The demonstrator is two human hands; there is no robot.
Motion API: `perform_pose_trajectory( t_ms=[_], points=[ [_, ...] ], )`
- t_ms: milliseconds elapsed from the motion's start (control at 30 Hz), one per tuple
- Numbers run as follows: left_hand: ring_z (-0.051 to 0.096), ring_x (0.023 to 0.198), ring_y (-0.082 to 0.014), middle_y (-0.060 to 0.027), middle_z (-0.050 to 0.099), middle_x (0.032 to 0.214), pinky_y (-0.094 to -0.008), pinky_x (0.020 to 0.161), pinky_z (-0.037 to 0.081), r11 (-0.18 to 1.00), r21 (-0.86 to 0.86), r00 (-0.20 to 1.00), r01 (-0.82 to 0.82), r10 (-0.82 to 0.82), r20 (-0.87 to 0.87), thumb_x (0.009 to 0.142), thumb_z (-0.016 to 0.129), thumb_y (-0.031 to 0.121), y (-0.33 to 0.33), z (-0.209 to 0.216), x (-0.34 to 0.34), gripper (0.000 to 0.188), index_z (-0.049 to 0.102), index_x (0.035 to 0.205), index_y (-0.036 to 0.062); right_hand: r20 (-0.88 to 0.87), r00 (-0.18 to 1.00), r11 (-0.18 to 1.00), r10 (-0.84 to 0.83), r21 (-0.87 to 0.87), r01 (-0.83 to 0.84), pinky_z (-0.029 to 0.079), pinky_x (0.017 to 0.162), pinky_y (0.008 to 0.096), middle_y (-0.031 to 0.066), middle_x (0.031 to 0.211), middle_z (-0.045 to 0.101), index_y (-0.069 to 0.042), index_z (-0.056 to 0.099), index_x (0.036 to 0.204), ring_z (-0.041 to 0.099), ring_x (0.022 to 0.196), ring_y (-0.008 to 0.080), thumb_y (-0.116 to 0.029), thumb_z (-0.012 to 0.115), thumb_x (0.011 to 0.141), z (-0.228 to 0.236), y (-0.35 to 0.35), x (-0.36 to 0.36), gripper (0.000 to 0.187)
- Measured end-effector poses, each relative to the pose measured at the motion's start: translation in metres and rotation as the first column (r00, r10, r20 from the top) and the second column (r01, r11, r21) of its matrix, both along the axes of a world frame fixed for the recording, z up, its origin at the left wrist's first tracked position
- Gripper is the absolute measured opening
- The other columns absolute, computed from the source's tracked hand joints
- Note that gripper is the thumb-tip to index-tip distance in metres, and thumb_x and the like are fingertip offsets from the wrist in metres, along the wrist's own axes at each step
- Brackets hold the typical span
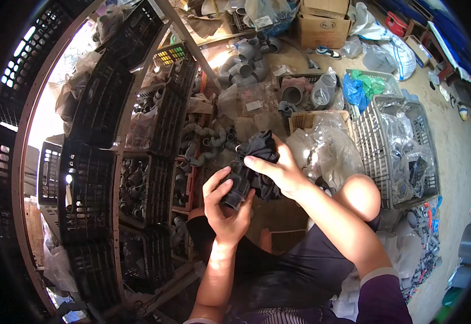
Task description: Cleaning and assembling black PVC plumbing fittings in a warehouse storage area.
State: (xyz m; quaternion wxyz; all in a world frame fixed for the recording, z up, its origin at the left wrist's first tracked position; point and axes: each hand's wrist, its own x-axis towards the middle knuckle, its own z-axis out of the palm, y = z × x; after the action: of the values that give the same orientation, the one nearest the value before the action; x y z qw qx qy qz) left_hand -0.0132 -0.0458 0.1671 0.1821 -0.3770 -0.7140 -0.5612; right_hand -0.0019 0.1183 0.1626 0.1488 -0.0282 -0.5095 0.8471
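Observation:
My left hand (226, 216) is closed around a black plastic pipe fitting (237, 189), its open end tilted down toward me. Pressed against the fitting's upper right is a bunched black cloth (261, 147), gripped in my right hand (283, 171). The right thumb lies across the cloth, and its other fingers are mostly hidden behind it. Both hands meet above my lap, close together. Part of the fitting's far side is covered by the cloth.
Black crates (87, 189) fill a metal rack at the left, some holding fittings. Grey curved pipe pieces (195, 141) lie beyond my hands. At the right stand a grey crate (367, 137) with plastic bags and a cardboard box (324, 32) farther back. Small parts (427, 237) litter the right floor.

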Motion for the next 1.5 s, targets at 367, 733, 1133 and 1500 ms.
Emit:
perform_pose_trajectory(
  t_ms=[367,733,1133,1500],
  points=[
    [0.059,0.115,-0.0325,-0.0224,0.058,0.126,-0.0409,0.099,0.047,0.995,-0.075,0.998,-0.062,0.062,-0.003,0.069,0.080,-0.009,-0.008,0.002,-0.002,0.055,0.053,0.116,0.0007,-0.089,0.994,0.861,0.059,0.508,-0.006,0.049,0.086,0.0279,0.0045,0.101,0.065,0.001,0.064,0.108,0.059,0.092,0.0088,-0.007,0.078,0.078,0.012,0.003,0.005,0.034],
    [0.058,0.115,-0.0345,-0.0233,0.056,0.126,-0.0435,0.099,0.047,0.998,-0.056,0.994,-0.007,0.001,-0.106,0.069,0.081,-0.008,-0.013,-0.001,-0.005,0.060,0.048,0.118,0.0054,-0.132,0.934,0.583,-0.331,0.750,0.313,0.054,0.078,0.0367,0.0103,0.092,0.065,-0.003,0.056,0.097,0.068,0.084,0.0252,-0.008,0.077,0.072,0.011,0.019,-0.001,0.034],
    [0.059,0.107,-0.0305,-0.0199,0.058,0.117,-0.0391,0.093,0.048,0.990,-0.133,0.997,-0.047,0.038,-0.066,0.065,0.084,-0.004,-0.016,0.005,-0.012,0.055,0.057,0.113,0.0024,-0.236,0.962,0.618,0.137,0.780,0.103,0.052,0.081,0.0354,0.0108,0.105,0.056,-0.002,0.067,0.101,0.063,0.093,0.0276,-0.002,0.075,0.064,0.025,0.022,0.008,0.037],
    [0.059,0.109,-0.0328,-0.0169,0.056,0.117,-0.0409,0.094,0.049,0.968,-0.251,0.997,-0.017,-0.003,-0.080,0.064,0.083,-0.005,-0.022,-0.007,-0.001,0.054,0.059,0.112,0.0021,0.192,0.964,0.037,0.185,0.979,-0.202,0.054,0.076,0.0426,0.0104,0.100,0.061,-0.004,0.072,0.095,0.066,0.083,0.0323,-0.021,0.075,0.066,0.036,0.034,0.020,0.033]
  ],
)
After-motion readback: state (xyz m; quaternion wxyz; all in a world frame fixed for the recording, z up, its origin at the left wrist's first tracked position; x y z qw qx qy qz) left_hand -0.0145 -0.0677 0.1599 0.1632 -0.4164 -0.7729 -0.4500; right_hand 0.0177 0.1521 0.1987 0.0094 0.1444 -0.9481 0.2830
